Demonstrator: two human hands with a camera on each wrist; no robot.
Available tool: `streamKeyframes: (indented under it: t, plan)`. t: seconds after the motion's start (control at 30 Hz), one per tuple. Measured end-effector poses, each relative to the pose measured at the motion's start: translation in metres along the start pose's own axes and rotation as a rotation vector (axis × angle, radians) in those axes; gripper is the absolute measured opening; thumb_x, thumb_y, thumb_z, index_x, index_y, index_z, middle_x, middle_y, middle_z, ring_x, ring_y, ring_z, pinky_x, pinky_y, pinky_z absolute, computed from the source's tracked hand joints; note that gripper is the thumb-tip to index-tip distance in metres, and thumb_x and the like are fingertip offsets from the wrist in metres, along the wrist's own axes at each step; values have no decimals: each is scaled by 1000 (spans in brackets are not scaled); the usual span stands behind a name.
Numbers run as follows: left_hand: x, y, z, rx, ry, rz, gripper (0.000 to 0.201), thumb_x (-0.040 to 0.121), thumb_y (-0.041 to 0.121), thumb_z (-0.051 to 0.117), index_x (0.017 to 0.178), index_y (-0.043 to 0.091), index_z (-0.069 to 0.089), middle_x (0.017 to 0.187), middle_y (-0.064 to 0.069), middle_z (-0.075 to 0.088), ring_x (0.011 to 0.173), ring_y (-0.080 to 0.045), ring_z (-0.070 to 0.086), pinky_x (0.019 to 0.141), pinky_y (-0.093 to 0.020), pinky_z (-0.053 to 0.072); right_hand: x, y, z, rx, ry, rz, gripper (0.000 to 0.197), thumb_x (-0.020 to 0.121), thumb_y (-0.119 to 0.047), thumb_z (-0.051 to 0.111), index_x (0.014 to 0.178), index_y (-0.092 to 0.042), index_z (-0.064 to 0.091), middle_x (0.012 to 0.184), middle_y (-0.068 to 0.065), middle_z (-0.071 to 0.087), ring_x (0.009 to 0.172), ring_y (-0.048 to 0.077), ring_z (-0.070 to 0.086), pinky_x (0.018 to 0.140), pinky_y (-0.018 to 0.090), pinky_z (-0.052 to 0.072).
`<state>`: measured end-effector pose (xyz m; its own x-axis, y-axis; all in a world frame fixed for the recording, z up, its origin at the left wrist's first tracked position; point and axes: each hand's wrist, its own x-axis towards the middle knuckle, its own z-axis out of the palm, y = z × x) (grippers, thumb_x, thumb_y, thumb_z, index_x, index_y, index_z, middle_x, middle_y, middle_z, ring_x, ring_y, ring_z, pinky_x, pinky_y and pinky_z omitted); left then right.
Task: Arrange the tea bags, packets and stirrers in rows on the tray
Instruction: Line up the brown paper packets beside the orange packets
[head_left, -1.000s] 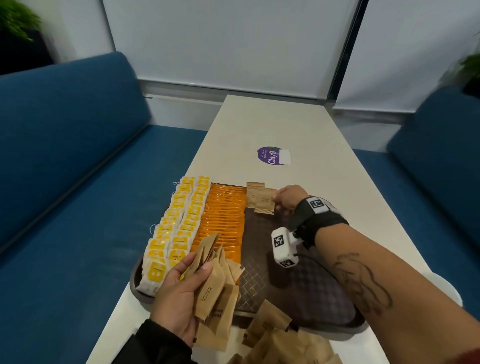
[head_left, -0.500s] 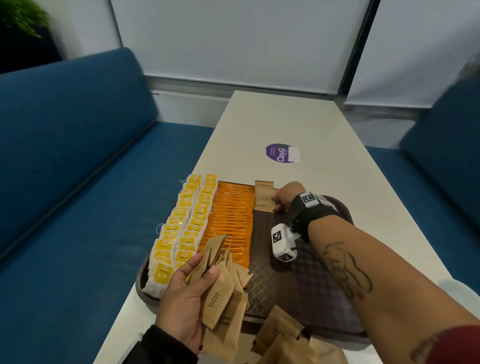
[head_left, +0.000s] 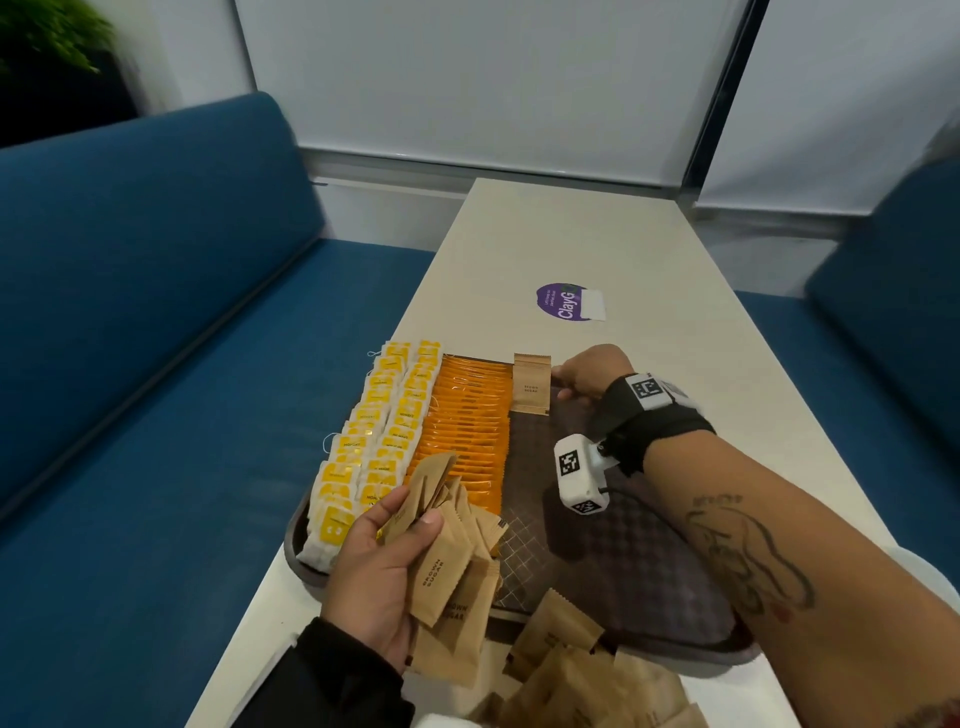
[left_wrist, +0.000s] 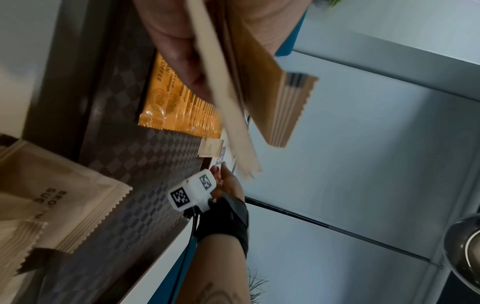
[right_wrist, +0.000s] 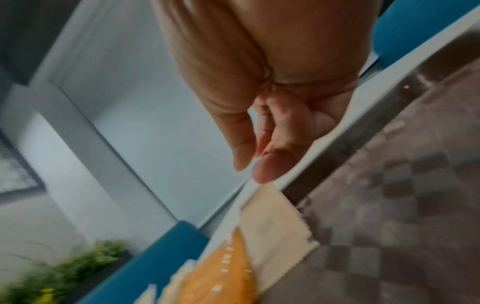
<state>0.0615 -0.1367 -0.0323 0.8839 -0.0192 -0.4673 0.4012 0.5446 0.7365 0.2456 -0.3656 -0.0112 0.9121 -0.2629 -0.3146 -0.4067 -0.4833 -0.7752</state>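
Brown sugar packets (head_left: 531, 383) begin a third row at the tray's (head_left: 639, 566) far edge beside the orange sachets (head_left: 470, 431), so the empty, loosely curled right hand (head_left: 589, 371) should take one packet from the fan (head_left: 447, 571) gripped by the left hand (head_left: 382, 577) and lay it overlapping, edges square.

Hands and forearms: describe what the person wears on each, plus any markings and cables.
The right hand is bare; its wrist carries a black strap with a white block bearing black-and-white square code tags, and a thin dark cable runs from it. A dark line tattoo marks the bare right forearm. The left hand is bare, with a black sleeve reaching the wrist.
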Motion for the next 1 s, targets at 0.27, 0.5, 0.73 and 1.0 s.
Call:
streamKeyframes:
  t: [0.27, 0.5, 0.73, 1.0]
  plan:
    - [-8, -3, 9, -10, -4, 54, 40, 84, 2, 61, 119, 19, 53, 109, -16, 66, 83, -26, 66, 68, -39, 53, -141, -2, -11, -57, -392, -189, 35, 84, -47, 62, 83, -12, 60, 65, 0, 59, 51, 8, 56, 51, 21, 38]
    - [-12, -10, 17, -9, -3, 67, 41, 85, 1, 60, 122, 16, 54, 111, -18, 65, 90, -30, 66, 64, -38, 52, -224, 20, 3, 81, -586, -172, 42, 64, -40, 81, 80, -15, 51, 77, 14, 70, 52, 17, 60, 46, 24, 35]
    - [-13, -32, 15, 42, -17, 42, 44, 81, 0, 62, 122, 14, 55, 115, -19, 64, 102, -38, 62, 84, -50, 51, -233, 38, 2, 173, -657, -180, 39, 75, -2, 76, 91, -11, 42, 84, 22, 69, 58, 23, 64, 40, 24, 38]
    - [-11, -31, 14, -11, -7, 61, 45, 82, 0, 61, 124, 14, 54, 114, -17, 64, 90, -28, 65, 71, -40, 52, -226, 42, -11, 171, -646, -121, 35, 75, 11, 69, 98, -7, 50, 68, 11, 63, 51, 18, 58, 44, 27, 39]
